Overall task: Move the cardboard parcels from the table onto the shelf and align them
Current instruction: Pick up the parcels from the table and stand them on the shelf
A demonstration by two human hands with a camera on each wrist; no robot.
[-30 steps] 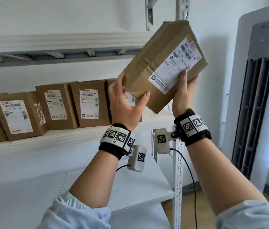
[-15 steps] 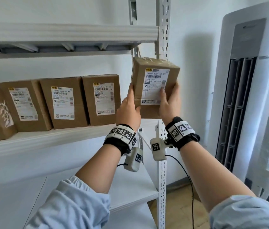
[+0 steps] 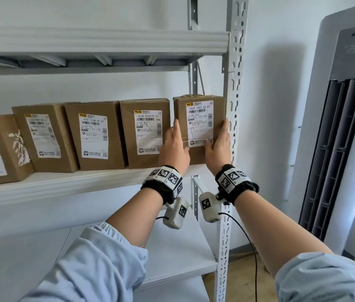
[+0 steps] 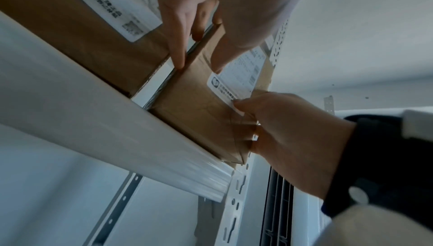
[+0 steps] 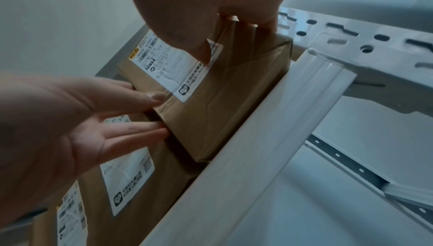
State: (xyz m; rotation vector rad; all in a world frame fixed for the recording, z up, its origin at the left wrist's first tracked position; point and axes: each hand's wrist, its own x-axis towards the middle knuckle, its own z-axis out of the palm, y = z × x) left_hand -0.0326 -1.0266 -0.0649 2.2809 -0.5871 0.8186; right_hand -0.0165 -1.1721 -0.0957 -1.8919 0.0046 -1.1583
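Observation:
A brown cardboard parcel with a white label stands upright at the right end of the middle shelf, close to the steel post. My left hand touches its left edge with straight fingers, which reach into the narrow gap beside the neighbouring parcel. My right hand grips the right edge, thumb on the label and fingers round the side. From the left wrist the parcel sits behind the shelf lip, with the right hand on it. From the right wrist the parcel and left hand both show.
Several more labelled parcels stand in a row to the left on the same shelf. An upper shelf runs overhead and a lower shelf lies below. The perforated post bounds the right end. A tall white air conditioner stands at the right.
The parcel went from tilted in the air, to upright in front of the shelf, to standing on the shelf's right end. Both hands moved forward with it.

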